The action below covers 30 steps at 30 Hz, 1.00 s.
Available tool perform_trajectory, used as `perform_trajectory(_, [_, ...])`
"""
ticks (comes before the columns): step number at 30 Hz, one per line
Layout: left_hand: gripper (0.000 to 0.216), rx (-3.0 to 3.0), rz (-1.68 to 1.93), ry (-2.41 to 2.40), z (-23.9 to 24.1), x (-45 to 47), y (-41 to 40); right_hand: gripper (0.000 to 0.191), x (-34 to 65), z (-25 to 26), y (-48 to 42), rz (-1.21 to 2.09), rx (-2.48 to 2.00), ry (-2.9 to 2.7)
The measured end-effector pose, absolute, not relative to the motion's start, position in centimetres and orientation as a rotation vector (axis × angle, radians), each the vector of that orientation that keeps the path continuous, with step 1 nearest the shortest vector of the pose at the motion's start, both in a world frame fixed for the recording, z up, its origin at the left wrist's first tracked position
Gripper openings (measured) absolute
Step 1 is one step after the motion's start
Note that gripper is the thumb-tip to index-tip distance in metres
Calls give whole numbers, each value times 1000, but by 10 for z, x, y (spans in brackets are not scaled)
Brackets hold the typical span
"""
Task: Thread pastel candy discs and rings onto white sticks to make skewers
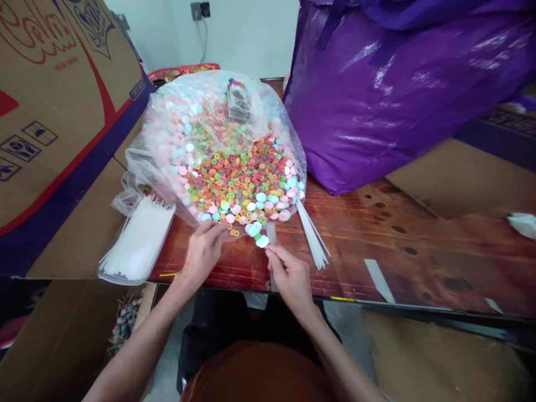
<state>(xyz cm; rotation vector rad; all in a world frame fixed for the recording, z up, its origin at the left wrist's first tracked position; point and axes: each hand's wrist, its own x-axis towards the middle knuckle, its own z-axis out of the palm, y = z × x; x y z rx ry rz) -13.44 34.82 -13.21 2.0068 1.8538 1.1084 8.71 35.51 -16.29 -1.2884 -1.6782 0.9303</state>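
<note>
My right hand (291, 279) pinches the near end of a candy skewer (256, 233), a thin stick with pale discs and a green piece threaded on it. To its left, my left hand (203, 251) reaches to the front edge of a clear plastic bag (142, 151), thumb and fingers closed together. Whatever lies between those fingertips is too small to make out. A few orange candy rings (233, 230) lie right beside them. Spread over the bag are many colourful ring candies (234, 178), bordered by pink, white and blue candy discs (282, 215).
White sticks (136, 240) fill a clear tray at the left, and several more sticks (312, 237) lie right of the bag. A large purple bag (377, 95) stands behind at the right. Cardboard boxes (54, 223) flank the wooden table (347, 229). A small packet (238, 101) rests on the plastic.
</note>
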Motion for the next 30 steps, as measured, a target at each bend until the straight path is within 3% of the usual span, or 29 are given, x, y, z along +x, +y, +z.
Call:
perform_trajectory(7, [18, 2083, 759, 1942, -159, -115, 365, 31, 87, -163, 353, 845, -1267, -1743])
perform_trajectory(16, [21, 2022, 856, 1710, -156, -116, 371, 29, 87, -166, 354, 830, -1250, -1721])
perform_trajectory(21, [14, 1221, 1313, 1527, -152, -120, 375, 29, 88, -159, 352, 889, -1219, -1724])
perform_trajectory(24, [32, 760, 1389, 1240, -143, -119, 371, 28, 85, -155, 349, 948, -1183, -1735])
perform_trajectory(30, [49, 486, 1391, 1142, -130, -114, 366, 27, 78, -153, 346, 974, -1101, -1720])
